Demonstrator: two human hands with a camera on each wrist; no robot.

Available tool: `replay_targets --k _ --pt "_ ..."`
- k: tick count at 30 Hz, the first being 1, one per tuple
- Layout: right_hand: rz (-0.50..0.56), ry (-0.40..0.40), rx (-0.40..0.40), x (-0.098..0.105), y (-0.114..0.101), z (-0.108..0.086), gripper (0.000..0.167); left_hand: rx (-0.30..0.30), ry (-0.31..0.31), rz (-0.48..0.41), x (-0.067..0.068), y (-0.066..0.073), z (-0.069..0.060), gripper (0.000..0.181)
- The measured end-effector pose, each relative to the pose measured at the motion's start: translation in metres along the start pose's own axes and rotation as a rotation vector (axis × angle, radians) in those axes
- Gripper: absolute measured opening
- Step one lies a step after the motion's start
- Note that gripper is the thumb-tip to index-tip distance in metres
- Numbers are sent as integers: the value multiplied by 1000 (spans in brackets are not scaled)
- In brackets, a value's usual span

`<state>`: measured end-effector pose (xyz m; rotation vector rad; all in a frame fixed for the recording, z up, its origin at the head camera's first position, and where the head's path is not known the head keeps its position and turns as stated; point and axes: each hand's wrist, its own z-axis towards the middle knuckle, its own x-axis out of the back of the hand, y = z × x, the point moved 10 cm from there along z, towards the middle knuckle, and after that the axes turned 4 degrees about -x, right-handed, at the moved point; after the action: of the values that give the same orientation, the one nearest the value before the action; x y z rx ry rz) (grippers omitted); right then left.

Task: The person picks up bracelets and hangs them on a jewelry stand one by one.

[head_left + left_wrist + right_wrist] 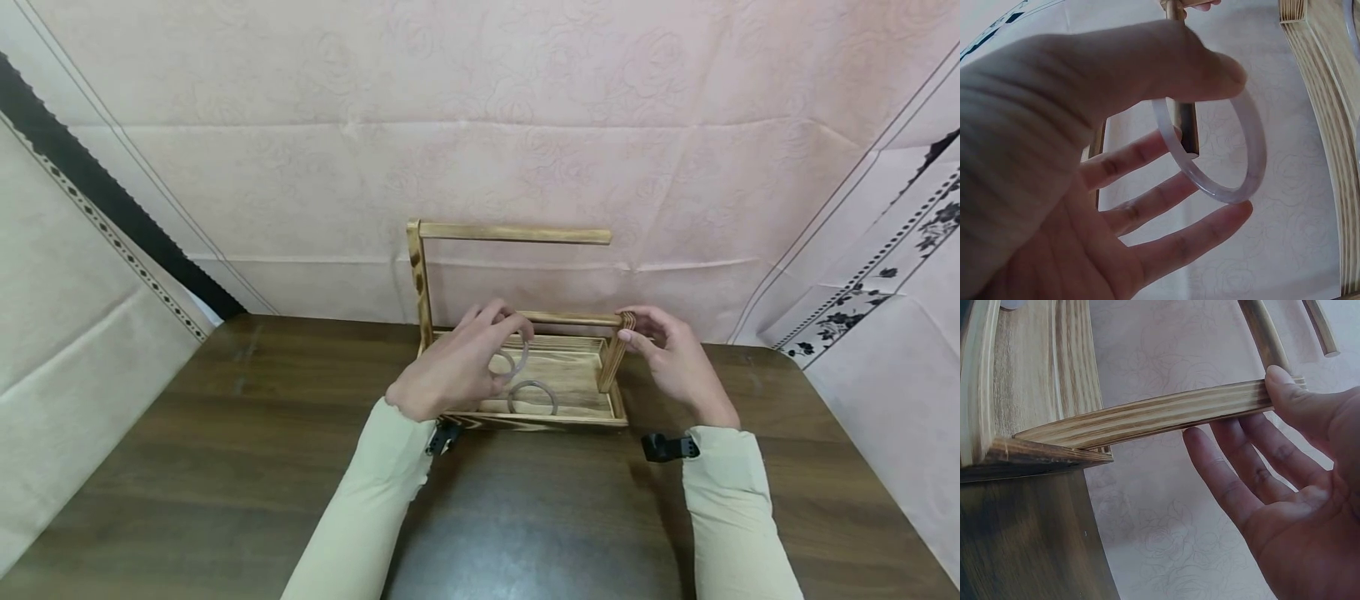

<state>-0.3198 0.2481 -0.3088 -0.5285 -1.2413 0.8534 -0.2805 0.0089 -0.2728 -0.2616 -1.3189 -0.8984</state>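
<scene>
My left hand [457,367] pinches a translucent pale bangle [1254,144] between thumb and fingers, above the left part of a wooden tray stand [525,423]. In the left wrist view the free end of a wooden rod [1185,128] shows through the ring. Two more bangles are in the tray, one [553,400] near its front and another partly behind the held one. My right hand [686,367] grips the top of the short right post [1166,415], thumb on one side and fingers on the other, where the lower rod [573,318] meets it.
An upper rod [517,233] runs rightward from the tall left post [420,279], its right end unsupported. The stand is at the back of a dark wooden table [300,433]. Behind hangs a pale patterned cloth [525,125].
</scene>
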Motion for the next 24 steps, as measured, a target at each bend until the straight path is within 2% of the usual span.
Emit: replay_targets --k 12,24 --pt "-13 -5 -14 -1 2 0 34 17 41 -52 7 -6 -1 55" --pt "-34 -5 -10 -1 1 0 32 -49 113 -41 10 -4 4 52"
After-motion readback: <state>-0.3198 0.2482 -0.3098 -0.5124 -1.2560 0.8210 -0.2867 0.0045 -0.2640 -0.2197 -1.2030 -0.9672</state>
